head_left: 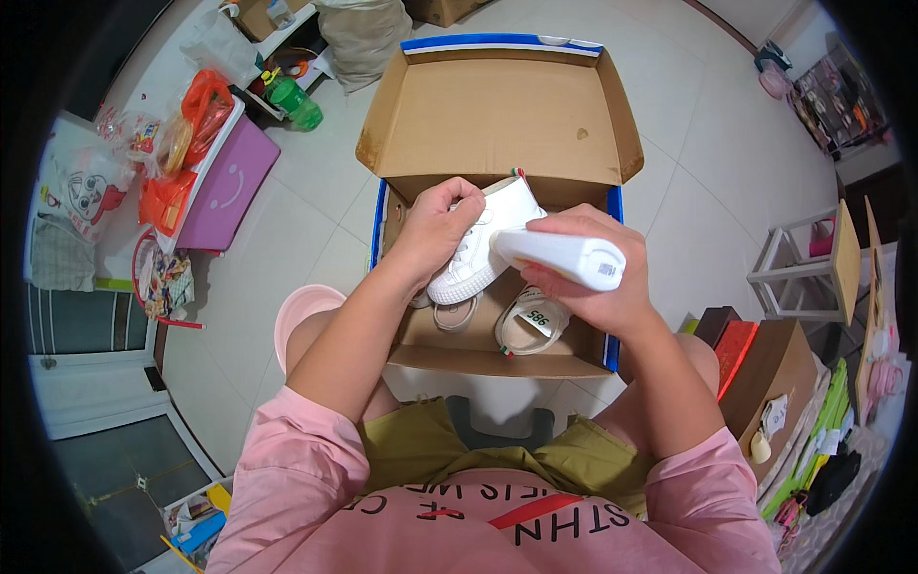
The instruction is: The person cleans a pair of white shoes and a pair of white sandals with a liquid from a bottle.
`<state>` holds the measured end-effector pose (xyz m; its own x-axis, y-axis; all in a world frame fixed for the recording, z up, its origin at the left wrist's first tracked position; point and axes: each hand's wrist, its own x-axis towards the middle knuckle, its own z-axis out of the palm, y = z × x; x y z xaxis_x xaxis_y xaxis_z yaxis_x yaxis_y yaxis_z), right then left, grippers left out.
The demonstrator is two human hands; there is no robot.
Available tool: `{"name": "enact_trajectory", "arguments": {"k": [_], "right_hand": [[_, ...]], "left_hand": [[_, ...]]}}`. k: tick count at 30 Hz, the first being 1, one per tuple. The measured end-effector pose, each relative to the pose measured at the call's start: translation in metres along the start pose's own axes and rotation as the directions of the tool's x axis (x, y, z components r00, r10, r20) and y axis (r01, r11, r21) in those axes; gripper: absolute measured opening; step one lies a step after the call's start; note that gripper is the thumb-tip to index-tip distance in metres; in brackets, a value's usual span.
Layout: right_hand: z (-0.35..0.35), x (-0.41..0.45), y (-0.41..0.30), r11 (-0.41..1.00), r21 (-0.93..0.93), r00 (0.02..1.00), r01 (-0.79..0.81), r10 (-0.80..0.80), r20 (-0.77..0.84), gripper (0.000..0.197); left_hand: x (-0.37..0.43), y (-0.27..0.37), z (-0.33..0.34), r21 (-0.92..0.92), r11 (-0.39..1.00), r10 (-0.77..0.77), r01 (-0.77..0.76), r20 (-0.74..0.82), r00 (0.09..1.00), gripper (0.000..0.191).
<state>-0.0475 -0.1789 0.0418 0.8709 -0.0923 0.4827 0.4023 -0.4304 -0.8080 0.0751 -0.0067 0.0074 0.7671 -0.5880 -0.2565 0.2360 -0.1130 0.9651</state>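
Observation:
My left hand [441, 226] grips the upper of a white lace-up sneaker [470, 269], its toe towards me. In my right hand [599, 269] lies a white plastic bottle [559, 255], its base facing right and its narrow end against or very near the sneaker's side. Both are held over an open cardboard shoe box [495, 362] with blue edges, its lid [502, 115] folded back. Inside the box, a light-coloured shoe [534, 323] with a printed insole sits at the right, and part of another shoe [457, 314] shows below the sneaker.
A pink basin [301, 312] is beside my left leg. Further left are a purple bin [229, 183] topped with plastic bags and a green bottle [294, 100]. Cardboard boxes [767, 387] stand by my right knee, with a stool [810, 265] beyond them on the tiled floor.

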Motion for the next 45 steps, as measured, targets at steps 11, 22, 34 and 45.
{"name": "enact_trajectory", "arguments": {"k": [11,22,34,45], "right_hand": [[-0.008,0.002,0.003,0.99,-0.023,0.985,-0.137,0.134,-0.108,0.037],[0.002,0.002,0.005,0.998,0.01,0.989,-0.061,0.061,-0.132,0.034],[0.007,0.001,-0.002,0.997,0.072,0.998,-0.025,0.029,-0.06,0.036],[0.002,0.004,0.004,0.979,-0.024,0.948,-0.203,0.19,-0.257,0.028]], "left_hand": [[0.0,-0.001,-0.001,0.061,0.998,0.008,-0.007,-0.022,1.0,0.01],[0.002,-0.003,-0.001,0.036,0.999,0.009,-0.008,-0.014,1.0,0.01],[0.001,-0.001,-0.001,0.111,0.993,0.03,-0.029,-0.014,0.999,0.016],[0.0,-0.002,0.0,0.119,0.992,0.037,-0.035,-0.018,0.999,0.017]]}}
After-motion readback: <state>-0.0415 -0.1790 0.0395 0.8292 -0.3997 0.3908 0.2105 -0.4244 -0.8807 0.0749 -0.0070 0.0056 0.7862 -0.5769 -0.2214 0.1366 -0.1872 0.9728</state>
